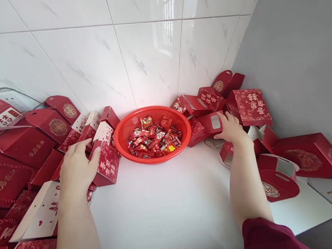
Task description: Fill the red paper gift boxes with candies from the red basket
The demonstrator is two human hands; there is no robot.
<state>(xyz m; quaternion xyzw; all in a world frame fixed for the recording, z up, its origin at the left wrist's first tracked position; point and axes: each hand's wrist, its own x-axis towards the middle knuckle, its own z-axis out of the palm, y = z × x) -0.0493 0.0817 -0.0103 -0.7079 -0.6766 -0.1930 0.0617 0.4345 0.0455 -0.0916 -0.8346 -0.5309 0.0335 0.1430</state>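
My left hand [77,165] is at the boxes on the left, with its thumb apart from its fingers. Beside the thumb, a red candy box [108,167] with pale lettering stands tilted; whether the thumb presses on it I cannot tell. On the right, my right hand [231,129] has its thumb and index finger around the end of a dark red box [211,124] with a pale oblong opening. Between the hands, against the wall, sits a red plastic basket [157,159] holding several wrapped candies [155,138].
Several red gift boxes [21,140] crowd the left side, some with rope handles. More boxes, including one with lettering [252,107] and one with a rope handle [309,158], lie at the right. A white tiled wall [151,60] rises behind the white table [166,211].
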